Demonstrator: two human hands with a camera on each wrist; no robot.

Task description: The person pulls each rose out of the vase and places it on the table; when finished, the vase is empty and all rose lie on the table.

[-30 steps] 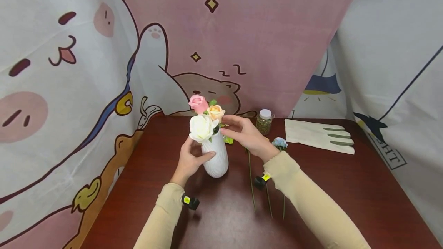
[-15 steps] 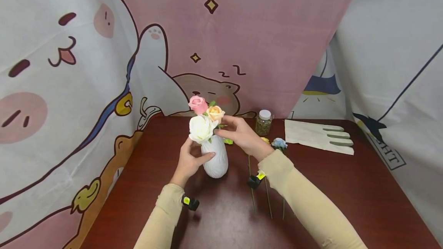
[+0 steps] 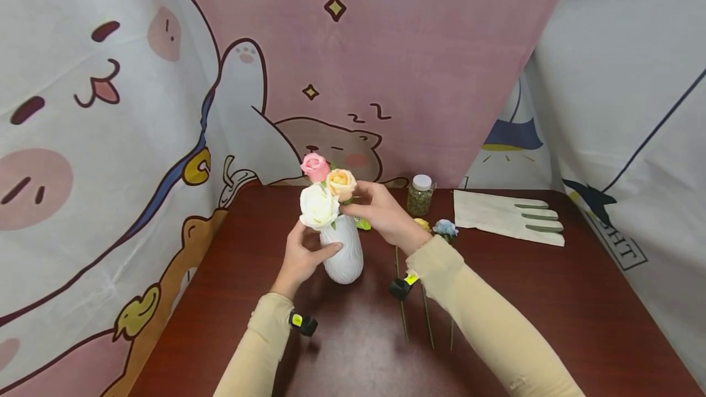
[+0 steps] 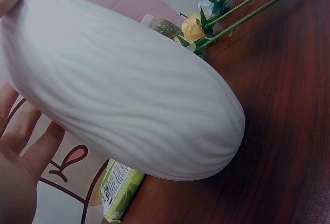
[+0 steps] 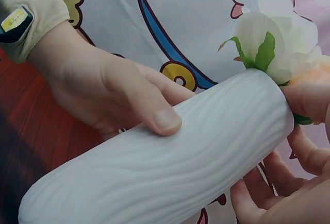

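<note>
A white ridged vase (image 3: 344, 259) stands on the table, tilted slightly in the head view. My left hand (image 3: 300, 257) grips its left side, thumb across the front, as the right wrist view shows. Three roses rise from the mouth: a white rose (image 3: 318, 206) in front, a pink rose (image 3: 315, 166) behind and a peach rose (image 3: 341, 184) at the right. At the rim, my right hand (image 3: 383, 213) pinches the peach rose just under its bloom, thumb close to the vase mouth. The stems inside the vase are hidden.
Right of the vase lie a yellow flower (image 3: 421, 224) and a blue flower (image 3: 445, 228), their long stems toward me. Behind are a lidded jar (image 3: 420, 200) and a white glove (image 3: 491, 213). A green packet (image 4: 121, 190) lies behind the vase.
My right hand has shifted left and inward to the vase mouth, and the peach rose has moved slightly left with its bloom turned more toward me. The left hand and vase stay put.
</note>
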